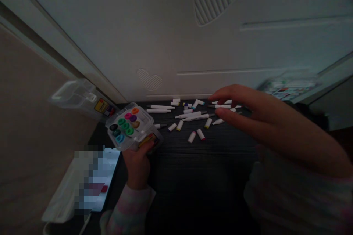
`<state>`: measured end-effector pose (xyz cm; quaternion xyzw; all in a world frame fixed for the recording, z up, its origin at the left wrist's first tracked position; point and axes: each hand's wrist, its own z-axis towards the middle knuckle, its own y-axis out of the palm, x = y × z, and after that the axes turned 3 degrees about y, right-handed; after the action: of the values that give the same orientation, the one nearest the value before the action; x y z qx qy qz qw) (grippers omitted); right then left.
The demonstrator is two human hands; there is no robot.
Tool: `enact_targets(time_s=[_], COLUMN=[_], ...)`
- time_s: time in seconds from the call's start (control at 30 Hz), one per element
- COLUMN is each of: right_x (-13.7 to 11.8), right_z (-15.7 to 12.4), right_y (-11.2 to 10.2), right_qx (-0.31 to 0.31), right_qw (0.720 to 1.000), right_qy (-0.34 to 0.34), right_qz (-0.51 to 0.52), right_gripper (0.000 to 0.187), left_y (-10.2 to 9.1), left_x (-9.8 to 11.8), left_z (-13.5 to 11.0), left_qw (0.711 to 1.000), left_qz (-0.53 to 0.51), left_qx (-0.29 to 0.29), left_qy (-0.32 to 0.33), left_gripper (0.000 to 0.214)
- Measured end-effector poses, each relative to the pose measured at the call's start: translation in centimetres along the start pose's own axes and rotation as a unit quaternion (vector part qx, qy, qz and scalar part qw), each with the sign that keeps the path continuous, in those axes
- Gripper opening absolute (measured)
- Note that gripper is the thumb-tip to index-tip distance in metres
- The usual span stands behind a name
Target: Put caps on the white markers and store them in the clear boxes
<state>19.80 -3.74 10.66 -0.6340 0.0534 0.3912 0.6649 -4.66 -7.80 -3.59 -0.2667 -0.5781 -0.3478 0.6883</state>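
Observation:
My left hand (137,165) grips a clear plastic marker case (132,126) from below, tilted toward me, with several coloured marker ends showing inside. My right hand (248,115) reaches out over the dark ribbed mat (198,169), fingers stretched and apart, its fingertips at a white marker (224,106) in the scatter. Several white markers and loose caps (190,115) lie spread on the mat by the wall. I cannot tell whether the fingers pinch the marker.
The case's clear lid (78,97) hangs open to the left. A white panel with heart-shaped grilles (150,79) stands right behind the mat. A pale object with a blurred patch (91,180) lies at the lower left. Another clear box (289,88) sits at right.

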Motion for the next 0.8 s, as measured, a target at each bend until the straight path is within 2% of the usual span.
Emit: enact_targets(time_s=[0.07,0.23,0.5,0.67,0.8], right_x=[0.0,0.1,0.1,0.4,1.0], right_z=[0.0,0.1,0.0,-0.2,-0.7], right_y=[0.0,0.0,0.0,-0.3,-1.0], right_qx=[0.001,0.005,0.003,0.013,0.042], right_qw=[1.0,1.0,1.0,1.0,0.998], right_qy=[0.003,0.005,0.009,0.026,0.052], right_qz=[0.0,-0.009,-0.004,-0.001,0.007], right_gripper=[0.027,0.027,0.029,0.031,0.032], left_y=[0.0,0.0,-0.2,-0.1,0.4], left_x=[-0.3,-0.1,0.2,0.1,0.9], left_z=[0.0,0.0,0.5,0.4,-0.3], left_qw=[1.0,0.998,0.997,0.993,0.984], left_qz=[-0.003,0.041,0.022,-0.072,-0.154], left_qx=[0.008,-0.03,-0.064,-0.052,-0.033], left_qy=[0.002,-0.019,-0.045,-0.074,-0.085], left_gripper=[0.041,0.03,0.022,0.038,0.051])
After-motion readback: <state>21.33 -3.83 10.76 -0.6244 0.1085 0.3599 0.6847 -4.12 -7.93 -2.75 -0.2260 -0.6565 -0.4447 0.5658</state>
